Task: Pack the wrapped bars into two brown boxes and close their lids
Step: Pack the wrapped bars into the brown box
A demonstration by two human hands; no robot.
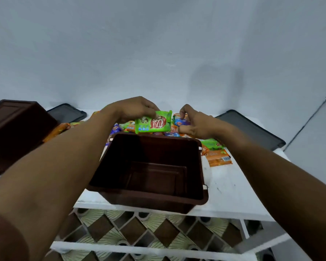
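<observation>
Now the left hand (132, 108) pinches a green bar (152, 123), lying crosswise just past the far rim of the box (149, 198); the right hand (194, 123) curls fingers on the pile (214, 144), grip unclear.

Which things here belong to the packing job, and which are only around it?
Job: green bar in left hand; pile of bars; open brown box; second brown box; left dark lid; right dark lid.
Not the job: white table; tiled floor.
</observation>
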